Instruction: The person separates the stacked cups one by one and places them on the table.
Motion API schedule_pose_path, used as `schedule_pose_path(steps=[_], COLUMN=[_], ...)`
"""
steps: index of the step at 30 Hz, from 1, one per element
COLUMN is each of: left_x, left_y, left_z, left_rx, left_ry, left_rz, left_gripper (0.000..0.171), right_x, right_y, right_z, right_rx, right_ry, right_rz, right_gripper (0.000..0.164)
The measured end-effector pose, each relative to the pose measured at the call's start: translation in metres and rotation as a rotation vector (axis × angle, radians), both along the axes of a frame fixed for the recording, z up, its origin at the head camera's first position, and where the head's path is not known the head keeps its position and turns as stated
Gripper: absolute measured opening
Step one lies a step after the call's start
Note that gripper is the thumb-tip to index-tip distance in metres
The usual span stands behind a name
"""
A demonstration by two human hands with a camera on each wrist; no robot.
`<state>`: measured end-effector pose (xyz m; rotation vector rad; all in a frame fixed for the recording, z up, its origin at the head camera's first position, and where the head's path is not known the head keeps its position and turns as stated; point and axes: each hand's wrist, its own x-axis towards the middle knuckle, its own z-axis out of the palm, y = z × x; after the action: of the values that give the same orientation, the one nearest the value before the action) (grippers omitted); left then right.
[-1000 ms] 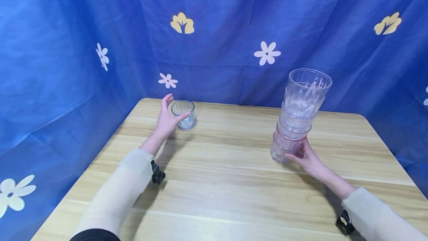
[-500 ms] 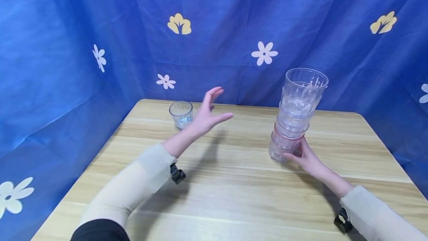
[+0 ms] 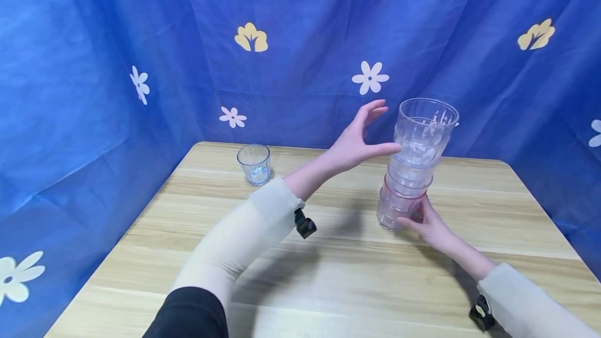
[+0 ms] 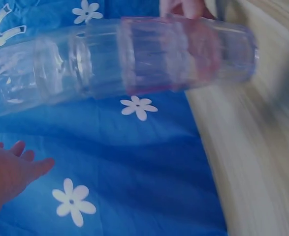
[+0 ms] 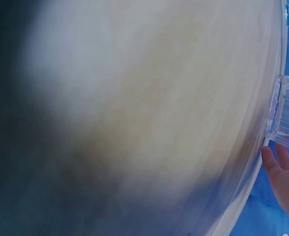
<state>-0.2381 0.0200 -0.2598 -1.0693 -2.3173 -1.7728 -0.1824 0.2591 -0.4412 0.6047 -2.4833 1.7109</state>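
A tall stack of nested clear glasses (image 3: pixel 413 163) stands at the right of the table, leaning slightly right. One glass low in it has a red tint, and the widest is on top. My right hand (image 3: pixel 434 229) grips the stack low down, thumb in front and fingers behind. At the upper glasses' left side is my left hand (image 3: pixel 352 146), thumb and fingers spread apart with nothing between them; its thumb tip overlaps the stack in the head view. The left wrist view shows a gap between this hand (image 4: pixel 11 172) and the stack (image 4: pixel 105 61).
A single bluish glass (image 3: pixel 254 165) stands upright at the table's back left. The wooden table (image 3: pixel 328 286) ends at the back against a blue cloth (image 3: pixel 300 56) with flower prints, which also hangs along both sides.
My left hand has left the bluish glass at the back left and swung right, up to the stack. The right hand has kept its grip, and the stack stands where it was.
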Motion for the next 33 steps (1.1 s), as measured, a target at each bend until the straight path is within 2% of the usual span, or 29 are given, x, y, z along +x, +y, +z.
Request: schedule_pose_path(steps=[5, 10, 21, 28, 33], left_x=[-0.003, -0.005, -0.008, -0.007, -0.007], left_y=[0.021, 0.034, 0.042, 0.044, 0.047], left_z=[0.009, 0.011, 0.003, -0.001, -0.001], left_rx=[-0.028, -0.029, -0.006, 0.013, 0.05], left_ry=[-0.034, -0.043, -0.056, -0.025, -0.037], left_rz=[-0.02, -0.042, -0.079, -0.062, -0.047], left_gripper=[0.086, 0.086, 0.083, 0.079, 0.075], right_x=[0.0, 0.0, 0.0, 0.001, 0.001], right_y=[0.0, -0.001, 0.0, 0.0, 0.0], right_z=[-0.001, -0.001, 0.0, 0.001, 0.001], right_rx=[-0.01, -0.002, 0.001, 0.001, -0.006], right_ry=[-0.002, 0.007, -0.013, -0.022, -0.021], right_rz=[0.008, 0.005, -0.001, -0.002, 0.003], right_gripper=[0.069, 0.068, 0.068, 0.068, 0.068])
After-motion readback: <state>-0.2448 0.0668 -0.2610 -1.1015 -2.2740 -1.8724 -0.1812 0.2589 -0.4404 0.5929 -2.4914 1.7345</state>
